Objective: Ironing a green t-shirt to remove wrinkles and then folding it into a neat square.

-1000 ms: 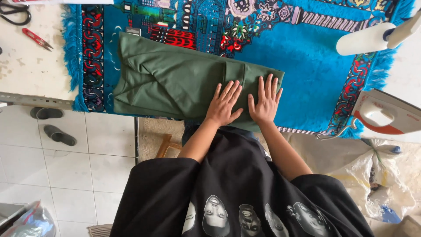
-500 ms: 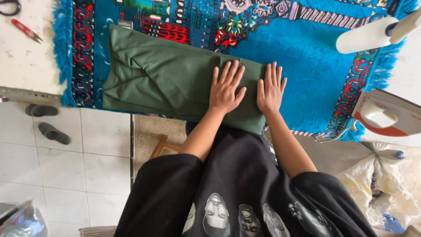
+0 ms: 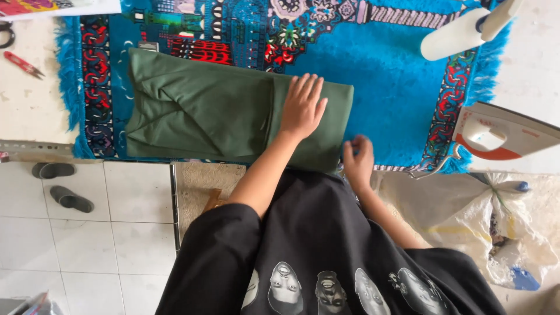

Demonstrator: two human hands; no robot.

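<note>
Right hand has slid off the green folded cloth to its near corner, fingers curled at the edge; grip unclear. Left hand flat, open on top. Iron to the right, partly cropped.

One green cloth, one rug, one iron, two sandals

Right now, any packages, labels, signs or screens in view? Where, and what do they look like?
Printed sheet: top left corner, on the white table beside the blue rug; flat, white edge, pink and yellow print.
Plastic bag: lower right, below the iron; crumpled, translucent white, knotted, blue items inside.
No screens or signs.
</note>
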